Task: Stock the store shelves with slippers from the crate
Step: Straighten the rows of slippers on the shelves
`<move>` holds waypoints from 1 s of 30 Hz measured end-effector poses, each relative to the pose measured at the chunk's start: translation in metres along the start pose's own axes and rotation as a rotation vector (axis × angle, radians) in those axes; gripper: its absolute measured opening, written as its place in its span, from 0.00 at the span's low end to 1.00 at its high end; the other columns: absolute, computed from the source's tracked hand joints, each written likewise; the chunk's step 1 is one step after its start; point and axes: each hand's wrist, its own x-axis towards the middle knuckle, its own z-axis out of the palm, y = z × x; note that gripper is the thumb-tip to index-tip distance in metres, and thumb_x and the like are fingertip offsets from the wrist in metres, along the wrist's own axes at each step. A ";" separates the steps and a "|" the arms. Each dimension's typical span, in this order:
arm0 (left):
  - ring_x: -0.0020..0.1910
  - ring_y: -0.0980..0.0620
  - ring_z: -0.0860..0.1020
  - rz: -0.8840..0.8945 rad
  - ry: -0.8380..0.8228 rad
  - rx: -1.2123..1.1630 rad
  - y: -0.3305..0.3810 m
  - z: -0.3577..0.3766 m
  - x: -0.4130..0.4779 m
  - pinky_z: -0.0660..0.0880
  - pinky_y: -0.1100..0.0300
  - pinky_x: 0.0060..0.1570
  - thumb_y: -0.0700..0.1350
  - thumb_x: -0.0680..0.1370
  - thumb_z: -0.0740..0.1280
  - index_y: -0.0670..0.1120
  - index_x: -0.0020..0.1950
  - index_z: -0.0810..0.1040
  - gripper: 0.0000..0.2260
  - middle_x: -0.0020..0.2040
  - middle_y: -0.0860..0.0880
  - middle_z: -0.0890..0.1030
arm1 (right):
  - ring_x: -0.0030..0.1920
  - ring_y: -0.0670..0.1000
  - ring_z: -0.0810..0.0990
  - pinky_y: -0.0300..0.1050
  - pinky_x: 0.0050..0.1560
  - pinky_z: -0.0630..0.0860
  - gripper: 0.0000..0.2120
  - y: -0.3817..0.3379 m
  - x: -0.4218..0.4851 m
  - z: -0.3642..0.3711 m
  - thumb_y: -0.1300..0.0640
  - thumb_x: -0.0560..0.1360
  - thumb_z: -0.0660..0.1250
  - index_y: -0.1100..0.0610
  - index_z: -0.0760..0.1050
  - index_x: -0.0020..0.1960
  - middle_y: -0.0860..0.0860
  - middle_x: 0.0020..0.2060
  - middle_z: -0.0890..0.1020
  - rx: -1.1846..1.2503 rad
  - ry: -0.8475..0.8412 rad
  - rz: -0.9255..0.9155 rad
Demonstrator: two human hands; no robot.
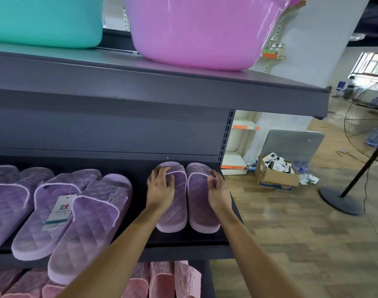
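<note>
A: What's sitting lowest, nearest?
B: Pink slippers (160,280). Above, the left hand (160,188) and right hand (219,193) are curling fingers over 2 purple slippers (189,196), lying side-by-side at the dark shelf (190,252)'s right end.

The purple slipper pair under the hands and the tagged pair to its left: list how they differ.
The pair under the hands lies straight and side by side, toes to the back panel; the tagged pair lies slanted, one slipper overlapping the other. The tagged pair carries a white hangtag; none shows on the other. The left hand and right hand grip only the straight pair. Both are quilted lilac slides on the same shelf.
</note>
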 end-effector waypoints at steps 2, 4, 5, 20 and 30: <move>0.66 0.43 0.64 0.005 0.006 0.002 0.001 0.005 0.004 0.59 0.61 0.58 0.39 0.79 0.57 0.44 0.66 0.71 0.15 0.67 0.45 0.69 | 0.64 0.54 0.71 0.42 0.56 0.66 0.18 0.003 0.007 0.001 0.52 0.81 0.55 0.55 0.67 0.69 0.55 0.64 0.73 0.014 -0.001 0.001; 0.66 0.43 0.64 0.013 0.012 0.006 0.000 0.009 0.008 0.58 0.63 0.57 0.39 0.79 0.58 0.44 0.66 0.71 0.15 0.67 0.46 0.69 | 0.64 0.54 0.71 0.42 0.57 0.66 0.18 0.004 0.013 0.002 0.53 0.81 0.54 0.55 0.67 0.69 0.55 0.64 0.74 0.011 0.002 0.004; 0.66 0.43 0.64 0.016 0.013 0.005 0.000 0.011 0.010 0.57 0.64 0.56 0.39 0.79 0.58 0.44 0.65 0.71 0.15 0.67 0.46 0.69 | 0.64 0.54 0.71 0.42 0.57 0.66 0.18 0.004 0.016 0.002 0.53 0.81 0.54 0.55 0.67 0.69 0.55 0.64 0.73 0.000 0.007 0.006; 0.65 0.42 0.64 0.041 0.020 -0.001 -0.003 0.023 0.028 0.60 0.62 0.56 0.38 0.78 0.60 0.44 0.64 0.71 0.14 0.65 0.46 0.70 | 0.63 0.58 0.72 0.46 0.56 0.68 0.18 0.002 0.032 0.004 0.52 0.81 0.52 0.54 0.65 0.70 0.57 0.65 0.73 -0.112 0.019 0.010; 0.66 0.44 0.68 0.109 -0.132 0.075 -0.009 -0.009 0.013 0.66 0.55 0.62 0.43 0.78 0.63 0.45 0.71 0.66 0.21 0.69 0.44 0.68 | 0.64 0.59 0.71 0.48 0.58 0.69 0.28 0.007 0.002 -0.028 0.54 0.78 0.62 0.56 0.56 0.74 0.58 0.66 0.69 -0.303 -0.093 -0.130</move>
